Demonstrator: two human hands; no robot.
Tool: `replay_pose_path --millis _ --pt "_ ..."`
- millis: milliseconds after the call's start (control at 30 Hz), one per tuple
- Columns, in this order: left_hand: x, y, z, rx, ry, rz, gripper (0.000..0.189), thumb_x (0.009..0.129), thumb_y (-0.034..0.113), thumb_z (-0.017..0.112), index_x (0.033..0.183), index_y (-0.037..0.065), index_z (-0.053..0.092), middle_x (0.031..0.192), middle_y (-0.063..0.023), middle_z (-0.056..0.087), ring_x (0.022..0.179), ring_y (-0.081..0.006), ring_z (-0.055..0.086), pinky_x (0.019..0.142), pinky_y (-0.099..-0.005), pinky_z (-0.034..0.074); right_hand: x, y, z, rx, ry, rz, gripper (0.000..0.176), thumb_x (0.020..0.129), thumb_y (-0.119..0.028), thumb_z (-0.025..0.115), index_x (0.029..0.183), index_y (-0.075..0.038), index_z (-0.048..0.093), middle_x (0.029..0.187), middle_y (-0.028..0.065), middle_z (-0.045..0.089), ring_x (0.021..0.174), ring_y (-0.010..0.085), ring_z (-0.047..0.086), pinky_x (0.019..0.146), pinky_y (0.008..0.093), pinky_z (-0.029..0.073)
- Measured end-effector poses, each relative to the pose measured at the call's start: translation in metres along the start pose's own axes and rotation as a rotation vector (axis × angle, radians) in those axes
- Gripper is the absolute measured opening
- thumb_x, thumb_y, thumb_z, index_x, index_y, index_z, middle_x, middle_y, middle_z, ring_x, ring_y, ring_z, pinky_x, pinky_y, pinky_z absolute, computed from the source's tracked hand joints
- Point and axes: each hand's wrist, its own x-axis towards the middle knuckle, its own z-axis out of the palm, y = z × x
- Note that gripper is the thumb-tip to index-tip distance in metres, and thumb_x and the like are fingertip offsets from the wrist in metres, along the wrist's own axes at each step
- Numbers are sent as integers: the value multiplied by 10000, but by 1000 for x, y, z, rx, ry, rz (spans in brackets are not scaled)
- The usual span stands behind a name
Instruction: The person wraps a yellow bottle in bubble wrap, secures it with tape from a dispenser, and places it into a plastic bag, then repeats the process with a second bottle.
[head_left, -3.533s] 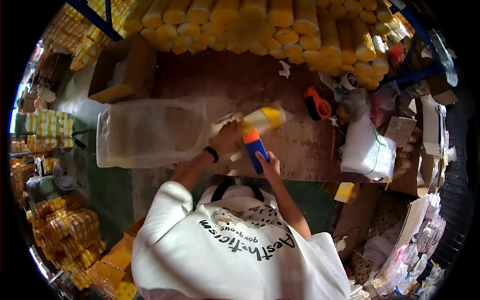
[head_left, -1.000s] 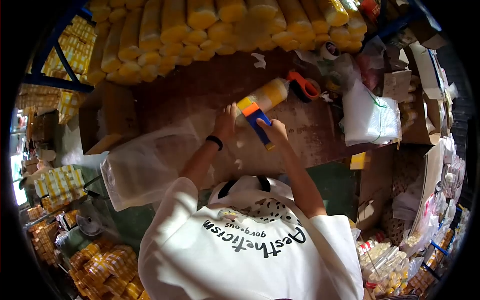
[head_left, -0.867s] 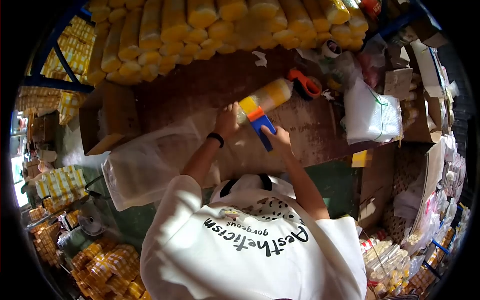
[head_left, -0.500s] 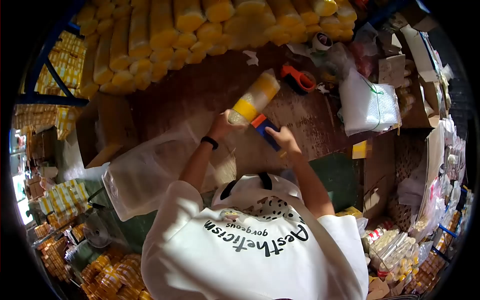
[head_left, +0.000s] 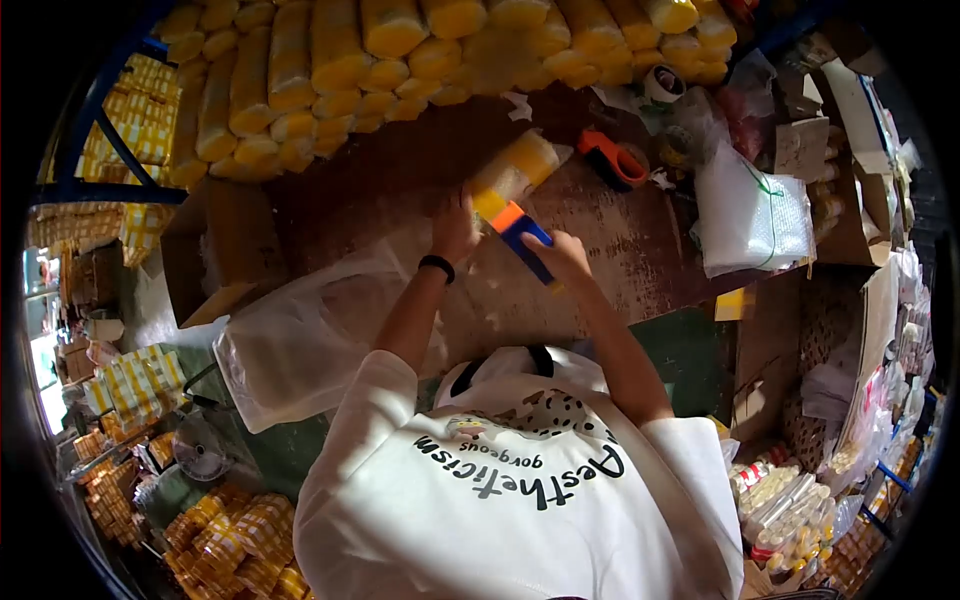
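My left hand (head_left: 457, 228), with a black band at the wrist, is closed around the near end of a wrapped cylindrical roll (head_left: 528, 165) with yellow bands. The roll lies tilted above the brown tabletop (head_left: 400, 195), its far end pointing up and right. In my right hand (head_left: 566, 256) is a blue and orange tape dispenser (head_left: 524, 241), its orange end against the near part of the roll. A second dispenser, orange and black (head_left: 612, 160), lies on the table to the right of the roll.
Many yellow-ended rolls (head_left: 395, 30) are stacked along the far edge. An open cardboard box (head_left: 225, 250) and clear plastic sheeting (head_left: 290, 350) lie at the left. Bubble wrap bags (head_left: 745, 215) and a tape roll (head_left: 664, 84) are at the right.
The wrapped roll has turned in my left hand, which has moved up. My right hand has brought the blue dispenser's orange end up against the roll. The whole view has shifted slightly.
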Motion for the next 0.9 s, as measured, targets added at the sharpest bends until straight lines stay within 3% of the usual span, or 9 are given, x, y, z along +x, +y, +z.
replay_pose_path --millis 233,333,433,533,633,667,733,833,900 --pt "4 3 -10 -182 1 -29 985 541 295 809 1356 9 336 1177 -187 499 1066 -359 505 888 -436 451 5 23 5 -47 2 -20 672 763 -551 635 767 121 620 662 245 617 663 337 658 605 401 493" --pt "7 0 -14 -179 -29 -67 972 540 286 805 1352 24 339 1171 -186 510 1084 -351 500 892 -435 450 28 -14 12 -144 -55 89 621 790 -533 610 826 86 644 779 240 650 749 330 662 671 406 510" --pt "10 -1 -17 -149 -60 -95 982 538 295 807 1357 38 332 1176 -188 515 1087 -360 503 895 -432 451 35 -47 6 -388 -7 220 563 766 -556 630 940 -23 675 949 114 682 883 257 662 734 362 531" --pt "15 -11 -13 -187 -64 -40 998 536 296 805 1370 52 315 1194 -187 518 1085 -367 507 893 -442 453 40 -57 5 -356 -15 241 531 755 -533 644 957 -44 684 963 116 680 905 247 660 759 362 532" --pt "19 -17 -4 -253 -19 -8 988 518 298 813 1351 44 347 1173 -193 546 1063 -361 534 887 -431 461 28 -64 10 -538 68 115 476 756 -491 650 901 -38 686 958 126 680 893 247 661 734 366 534" --pt "20 -23 -2 -373 -34 -1 979 510 301 817 1337 39 364 1160 -196 556 1056 -357 542 886 -425 462 28 -55 30 -763 84 -64 417 765 -453 647 836 -44 679 922 129 679 876 252 661 702 374 530" --pt "31 -33 -6 -605 -60 27 961 493 309 825 1308 28 399 1133 -203 576 1043 -350 559 882 -413 466 31 -57 35 -712 52 -177 402 782 -455 629 803 -56 671 896 130 674 851 261 660 686 378 523" --pt "30 -28 -12 -427 -73 -29 942 472 321 835 1269 16 437 1098 -209 592 1019 -346 577 879 -398 467 12 -47 -5 -632 61 -271 426 790 -481 614 814 -60 676 862 139 664 820 283 653 682 394 519" --pt "31 -23 -18 -384 -129 -48 955 472 326 835 1277 18 425 1101 -207 592 1024 -347 574 881 -400 466 -5 -38 -36 -570 96 -167 469 775 -523 618 821 -60 676 843 135 658 796 297 646 687 412 513"
